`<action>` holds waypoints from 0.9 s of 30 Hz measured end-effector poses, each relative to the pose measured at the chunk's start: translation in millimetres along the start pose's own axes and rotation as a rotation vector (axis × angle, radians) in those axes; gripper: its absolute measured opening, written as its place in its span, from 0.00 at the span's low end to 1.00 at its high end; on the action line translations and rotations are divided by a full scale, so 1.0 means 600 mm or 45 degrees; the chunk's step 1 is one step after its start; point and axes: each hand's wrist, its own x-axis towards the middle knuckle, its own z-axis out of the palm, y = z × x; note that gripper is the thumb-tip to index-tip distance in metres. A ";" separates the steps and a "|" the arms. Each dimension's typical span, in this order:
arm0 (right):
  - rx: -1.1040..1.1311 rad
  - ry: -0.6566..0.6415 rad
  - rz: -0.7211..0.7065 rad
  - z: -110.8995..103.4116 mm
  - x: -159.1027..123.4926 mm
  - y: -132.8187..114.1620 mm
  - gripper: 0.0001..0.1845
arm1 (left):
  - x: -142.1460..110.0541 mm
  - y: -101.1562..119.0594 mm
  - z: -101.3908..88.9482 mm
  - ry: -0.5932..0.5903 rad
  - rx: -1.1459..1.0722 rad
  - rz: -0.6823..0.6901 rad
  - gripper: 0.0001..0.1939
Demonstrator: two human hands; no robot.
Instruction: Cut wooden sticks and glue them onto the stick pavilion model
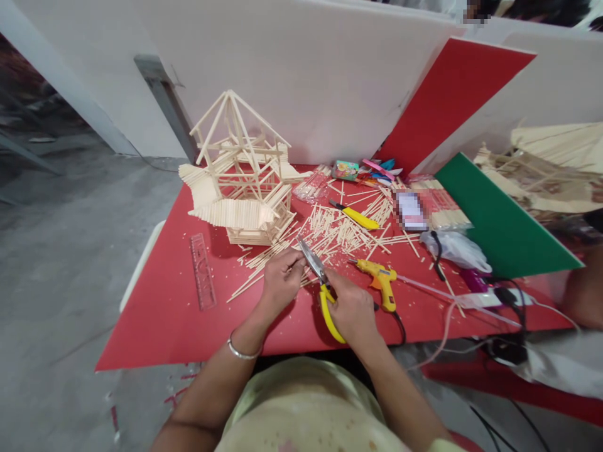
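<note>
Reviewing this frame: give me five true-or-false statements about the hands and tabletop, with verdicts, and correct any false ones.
1. The right hand grips a yellow-handled tool. True.
2. The transparent ruler lies left of the left hand. True.
3. The glue gun is in the left hand. False: it lies on the red tabletop.
4. The peaked top of the stick model is solid. False: it is an open frame.
5. The left hand's wrist wears a bangle. True.
</note>
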 end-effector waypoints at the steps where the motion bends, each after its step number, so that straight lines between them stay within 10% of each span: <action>1: -0.024 0.009 -0.005 0.001 0.000 0.000 0.24 | 0.000 -0.001 0.000 0.003 0.000 -0.008 0.10; 27: 0.157 -0.009 0.030 0.011 -0.006 -0.001 0.27 | -0.011 -0.005 0.009 0.012 0.024 -0.024 0.11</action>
